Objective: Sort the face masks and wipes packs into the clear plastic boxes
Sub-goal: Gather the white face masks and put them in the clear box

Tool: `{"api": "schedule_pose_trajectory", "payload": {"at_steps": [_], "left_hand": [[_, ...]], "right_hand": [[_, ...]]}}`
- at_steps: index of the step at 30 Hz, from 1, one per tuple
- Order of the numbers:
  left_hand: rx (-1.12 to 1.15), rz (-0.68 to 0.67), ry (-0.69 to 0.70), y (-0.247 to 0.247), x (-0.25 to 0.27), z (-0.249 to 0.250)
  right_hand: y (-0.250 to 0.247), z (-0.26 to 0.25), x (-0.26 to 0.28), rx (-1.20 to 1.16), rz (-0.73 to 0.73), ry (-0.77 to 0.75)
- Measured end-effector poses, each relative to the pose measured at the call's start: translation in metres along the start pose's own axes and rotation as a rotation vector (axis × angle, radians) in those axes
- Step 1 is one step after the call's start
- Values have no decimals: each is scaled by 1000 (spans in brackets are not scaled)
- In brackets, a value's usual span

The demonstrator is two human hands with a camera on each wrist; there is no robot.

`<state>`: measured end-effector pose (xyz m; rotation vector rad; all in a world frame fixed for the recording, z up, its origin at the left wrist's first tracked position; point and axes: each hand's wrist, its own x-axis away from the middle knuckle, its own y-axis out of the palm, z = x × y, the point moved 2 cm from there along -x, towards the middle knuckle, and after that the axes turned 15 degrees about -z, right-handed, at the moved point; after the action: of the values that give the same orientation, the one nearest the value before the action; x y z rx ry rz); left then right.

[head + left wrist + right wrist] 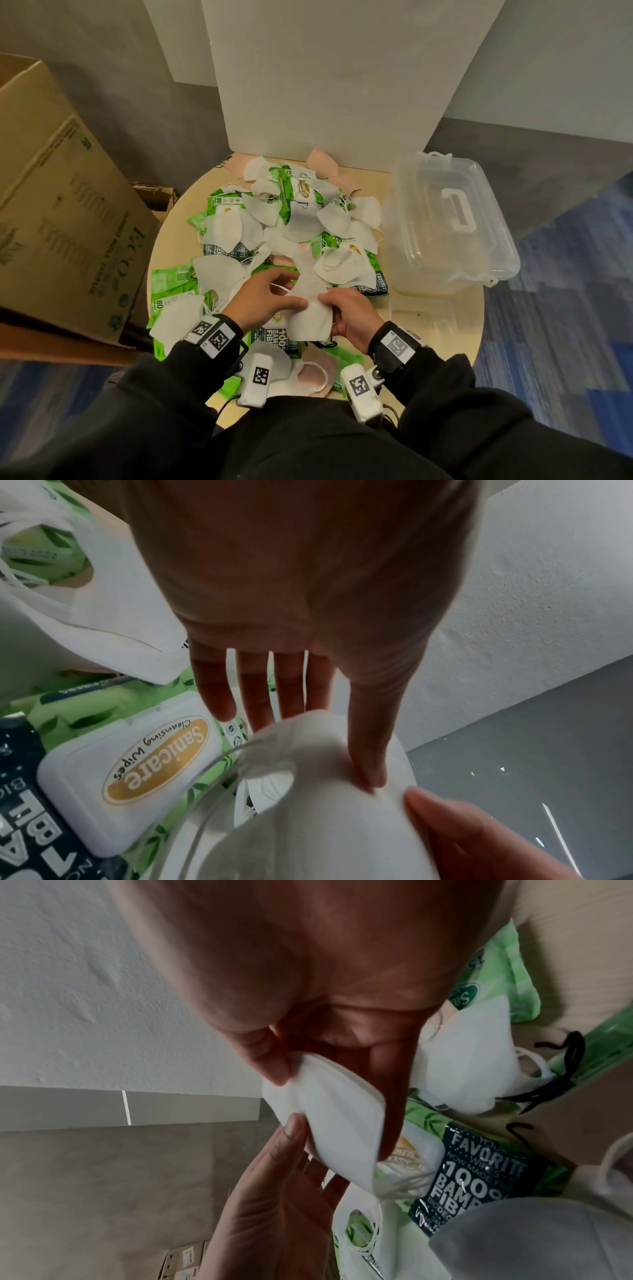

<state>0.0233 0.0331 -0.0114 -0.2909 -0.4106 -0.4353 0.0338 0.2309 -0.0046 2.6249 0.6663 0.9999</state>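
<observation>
Both hands hold one white face mask (pixel 310 317) just above the pile at the near middle of the round table (pixel 469 308). My left hand (pixel 291 291) pinches its left edge, thumb on top (pixel 371 775) and straight fingers behind. My right hand (pixel 329 305) pinches the right edge between thumb (pixel 274 1066) and fingers. A green wipes pack (pixel 274 337) lies right under the mask, its white lid (pixel 130 772) facing up. Several more white and pink masks and green packs cover the table. A clear plastic box (pixel 448 222) with its lid on stands at the right.
A second clear plastic piece (pixel 423 317) lies flat at the table's front right. A large cardboard box (pixel 61 212) stands close on the left. A white board (pixel 325 85) rises behind the table. Blue carpet surrounds it.
</observation>
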Motion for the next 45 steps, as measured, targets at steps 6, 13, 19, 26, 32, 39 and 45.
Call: {"api": "schedule_pose_trajectory", "payload": {"at_steps": [6, 13, 19, 26, 32, 39, 45], "left_hand": [[-15, -91, 5, 2, 1, -4], [5, -114, -15, 4, 7, -7], [44, -61, -85, -6, 17, -8], [71, -34, -97, -6, 26, -17], [44, 29, -123, -14, 31, -24], [-11, 384, -166, -80, 63, -56], [-316, 534, -520, -123, 91, -112]], "right_hand": [[-2, 4, 0, 0, 24, 8], [-3, 11, -3, -32, 33, -33], [-15, 3, -2, -267, 54, -42], [-2, 10, -9, -217, -110, 75], [-3, 17, -21, -272, -52, 41], [-20, 18, -30, -418, 77, 12], [-22, 19, -31, -462, 89, -3]]}}
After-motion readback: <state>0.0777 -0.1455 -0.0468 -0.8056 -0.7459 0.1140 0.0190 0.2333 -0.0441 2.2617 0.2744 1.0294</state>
